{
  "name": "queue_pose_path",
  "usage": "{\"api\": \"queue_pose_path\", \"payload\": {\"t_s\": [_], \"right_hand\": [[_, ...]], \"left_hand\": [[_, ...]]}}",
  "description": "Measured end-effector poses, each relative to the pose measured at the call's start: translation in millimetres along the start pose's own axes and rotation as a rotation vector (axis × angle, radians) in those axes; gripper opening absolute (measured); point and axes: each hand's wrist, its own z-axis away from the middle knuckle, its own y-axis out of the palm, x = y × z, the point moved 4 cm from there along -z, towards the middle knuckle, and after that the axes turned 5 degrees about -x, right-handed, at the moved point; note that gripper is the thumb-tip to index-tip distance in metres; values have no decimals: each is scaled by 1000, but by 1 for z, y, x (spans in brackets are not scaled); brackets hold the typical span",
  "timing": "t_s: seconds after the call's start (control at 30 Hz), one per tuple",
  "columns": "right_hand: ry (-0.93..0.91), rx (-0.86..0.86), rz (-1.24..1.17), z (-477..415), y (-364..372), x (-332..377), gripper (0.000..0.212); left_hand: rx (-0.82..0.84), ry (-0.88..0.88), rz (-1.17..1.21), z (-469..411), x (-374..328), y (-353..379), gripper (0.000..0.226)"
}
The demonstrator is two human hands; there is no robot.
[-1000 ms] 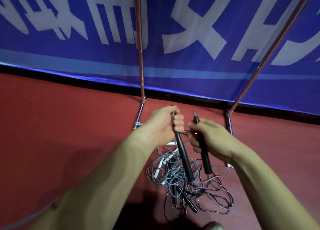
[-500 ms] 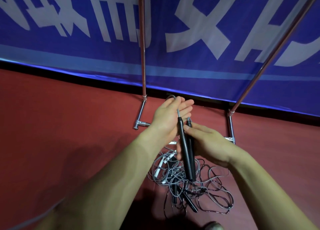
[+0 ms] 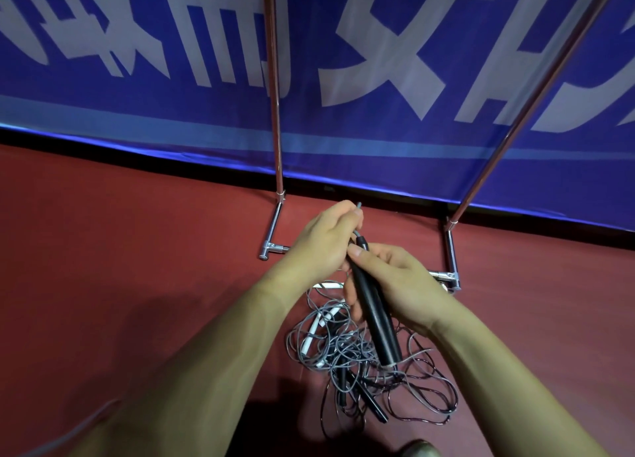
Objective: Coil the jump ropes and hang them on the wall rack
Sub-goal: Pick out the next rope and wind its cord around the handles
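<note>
Jump ropes (image 3: 343,350), one tangle (count unclear)

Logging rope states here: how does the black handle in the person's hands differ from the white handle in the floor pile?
The black handle is held off the floor by the right hand, the left hand pinching its cord; the white handle lies untouched in the tangle. The black handle slants steeply; the white handle lies flat, partly under its loops. Both are slim rope handles.
</note>
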Motion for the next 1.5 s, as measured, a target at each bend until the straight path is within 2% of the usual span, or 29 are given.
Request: {"api": "queue_pose_path", "payload": {"t_s": [0.13,0.2,0.3,0.37,0.47,0.53,0.57,0.6,0.63,0.7,0.77,0.83,0.97,1.07,1.13,1.2,1.27,1.33,1.4,1.47,1.5], "right_hand": [[-51,-12,7,0,0,-1,23],[-67,54,-55,3,4,1,18],[24,161,-184,11,9,1,31],[71,211,-218,16,10,1,34],[87,207,-259,19,7,5,43],[83,174,-274,21,5,10,50],[78,165,-269,23,5,15,52],[85,155,-259,25,5,18,53],[99,150,-249,28,6,21,53],[140,165,-251,36,9,20,52],[177,193,-290,43,13,14,46],[194,216,-310,47,13,8,40],[249,262,-185,48,5,-1,31],[310,260,-145,44,-2,-7,25],[305,228,-203,41,-4,-8,23],[246,200,-333,35,-10,-3,27],[184,196,-434,32,-12,3,34],[136,179,-426,28,-12,8,31],[100,106,-339,25,-13,9,31],[58,-25,-193,23,-24,9,42],[31,-115,-36,22,-32,7,51]], "left_hand": [[-57,4,-5,-1,-4,-1,28],[-100,-18,109,-2,-4,-1,28],[-118,-105,364,-4,-5,-3,31],[-87,-119,437,-2,-10,-8,30],[-50,-185,297,-3,-5,-14,36],[-120,-267,6,-3,4,-25,41],[-176,-261,-57,-1,4,-31,40],[-210,-203,-10,1,-1,-34,36],[-187,-113,107,4,-12,-36,33],[12,19,268,15,-36,-29,33],[212,79,204,26,-48,-19,32],[332,70,123,35,-45,-13,28],[433,-79,194,42,-17,-6,27],[567,-74,47,40,-12,0,29],[511,-52,27,33,-11,5,35],[360,-61,136,21,-8,9,45],[231,-116,288,11,-2,9,55],[156,-194,352,6,1,12,58],[124,-180,206,6,2,14,56],[180,-70,-108,9,1,15,59],[231,-15,-278,12,0,15,56]]}}
